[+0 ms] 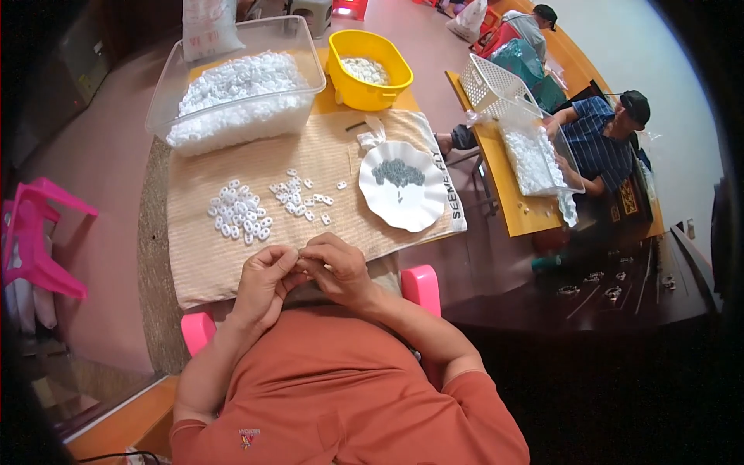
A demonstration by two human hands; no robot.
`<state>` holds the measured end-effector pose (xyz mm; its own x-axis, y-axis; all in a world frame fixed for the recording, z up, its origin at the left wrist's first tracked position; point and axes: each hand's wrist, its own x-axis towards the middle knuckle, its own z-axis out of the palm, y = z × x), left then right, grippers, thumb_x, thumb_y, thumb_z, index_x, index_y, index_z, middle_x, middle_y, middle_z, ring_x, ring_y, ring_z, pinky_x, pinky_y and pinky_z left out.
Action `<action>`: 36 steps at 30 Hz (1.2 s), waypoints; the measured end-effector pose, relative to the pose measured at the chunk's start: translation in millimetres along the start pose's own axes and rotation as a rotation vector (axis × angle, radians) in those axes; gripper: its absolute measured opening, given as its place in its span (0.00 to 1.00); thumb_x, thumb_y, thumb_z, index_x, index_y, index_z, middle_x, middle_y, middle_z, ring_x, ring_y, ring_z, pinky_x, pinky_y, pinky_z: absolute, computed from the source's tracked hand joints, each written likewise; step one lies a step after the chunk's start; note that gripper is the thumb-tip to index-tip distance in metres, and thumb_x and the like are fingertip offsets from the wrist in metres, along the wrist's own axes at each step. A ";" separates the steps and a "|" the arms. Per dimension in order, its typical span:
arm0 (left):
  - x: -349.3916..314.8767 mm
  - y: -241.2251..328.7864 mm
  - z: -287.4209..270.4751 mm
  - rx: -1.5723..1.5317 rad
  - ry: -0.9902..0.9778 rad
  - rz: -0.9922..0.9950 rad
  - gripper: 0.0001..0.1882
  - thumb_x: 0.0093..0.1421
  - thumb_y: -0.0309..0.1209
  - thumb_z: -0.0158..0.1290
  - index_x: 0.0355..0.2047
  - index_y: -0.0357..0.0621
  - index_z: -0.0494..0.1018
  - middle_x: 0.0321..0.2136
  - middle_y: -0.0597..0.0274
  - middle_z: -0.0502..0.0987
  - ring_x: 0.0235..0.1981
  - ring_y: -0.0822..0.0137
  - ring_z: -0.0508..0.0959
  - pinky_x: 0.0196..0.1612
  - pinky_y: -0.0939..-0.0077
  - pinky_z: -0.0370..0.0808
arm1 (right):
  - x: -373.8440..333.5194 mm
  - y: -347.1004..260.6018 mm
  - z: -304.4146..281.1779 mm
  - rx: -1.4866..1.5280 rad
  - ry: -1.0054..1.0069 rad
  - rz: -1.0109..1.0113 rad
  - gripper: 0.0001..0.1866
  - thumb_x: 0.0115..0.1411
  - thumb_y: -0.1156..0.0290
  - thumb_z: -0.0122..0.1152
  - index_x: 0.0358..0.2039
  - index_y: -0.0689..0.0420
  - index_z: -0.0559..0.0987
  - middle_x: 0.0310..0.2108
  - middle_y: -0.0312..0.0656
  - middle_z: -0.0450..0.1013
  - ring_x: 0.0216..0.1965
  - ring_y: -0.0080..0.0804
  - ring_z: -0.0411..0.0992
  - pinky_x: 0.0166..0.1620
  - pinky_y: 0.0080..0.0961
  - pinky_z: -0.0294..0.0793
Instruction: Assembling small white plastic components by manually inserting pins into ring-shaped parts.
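Both hands (302, 271) pinching tiny white piece (297, 262), orientation too small to tell

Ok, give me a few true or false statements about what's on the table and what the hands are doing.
1. Both hands meet at the near edge of the cloth. True: the left hand and right hand touch at the fingers, pinching something too small to make out.
2. The white plate holds grey pieces. True.
3. The yellow tub is empty. False: it holds white pieces.
4. The clear bin is full of grey pieces. False: it is full of white pieces.
5. Loose white pieces lie on the cloth in front of the hands. True.
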<state>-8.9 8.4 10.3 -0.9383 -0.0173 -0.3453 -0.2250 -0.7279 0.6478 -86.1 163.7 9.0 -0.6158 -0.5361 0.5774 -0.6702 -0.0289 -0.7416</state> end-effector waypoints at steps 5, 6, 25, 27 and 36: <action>0.8 -4.1 -0.5 -0.008 0.016 -0.010 0.03 0.64 0.28 0.53 0.35 0.43 0.74 0.31 0.65 0.78 0.34 0.72 0.78 0.39 0.77 0.79 | -2.6 -1.2 -0.8 -0.091 -0.001 0.016 0.10 0.51 0.81 0.66 0.34 0.60 0.77 0.29 0.44 0.72 0.27 0.38 0.73 0.27 0.27 0.72; 0.6 -3.6 0.3 -0.011 0.019 -0.014 0.03 0.64 0.28 0.53 0.35 0.43 0.74 0.31 0.65 0.78 0.34 0.72 0.78 0.39 0.77 0.79 | -1.5 -2.3 -4.5 -0.090 -0.004 0.021 0.10 0.51 0.81 0.66 0.34 0.60 0.77 0.29 0.44 0.72 0.27 0.38 0.73 0.27 0.27 0.72; -2.2 -0.2 0.4 -0.002 0.028 -0.009 0.05 0.62 0.27 0.55 0.36 0.39 0.74 0.30 0.63 0.77 0.31 0.73 0.77 0.38 0.78 0.79 | 46.5 53.4 -149.4 -0.811 -0.215 0.572 0.09 0.51 0.74 0.64 0.32 0.64 0.80 0.27 0.50 0.77 0.30 0.42 0.77 0.37 0.30 0.75; -2.8 1.1 1.4 -0.003 0.032 -0.009 0.05 0.62 0.27 0.55 0.36 0.39 0.74 0.30 0.63 0.77 0.31 0.73 0.77 0.38 0.78 0.79 | 45.6 60.7 -148.8 -0.825 -0.235 0.556 0.09 0.51 0.74 0.63 0.32 0.63 0.80 0.28 0.50 0.77 0.31 0.44 0.77 0.37 0.32 0.75; -3.1 2.6 1.9 0.012 -0.004 -0.019 0.06 0.61 0.27 0.56 0.37 0.39 0.74 0.30 0.64 0.77 0.30 0.73 0.78 0.37 0.79 0.80 | 47.6 66.2 -151.8 -0.850 -0.281 0.524 0.08 0.51 0.73 0.63 0.31 0.63 0.81 0.27 0.51 0.78 0.32 0.46 0.78 0.38 0.35 0.75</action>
<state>-7.0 7.8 14.4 -0.9348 -0.0004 -0.3551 -0.2462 -0.7201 0.6488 -222.7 264.3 39.3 -0.8689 -0.4900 0.0705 -0.4840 0.8110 -0.3286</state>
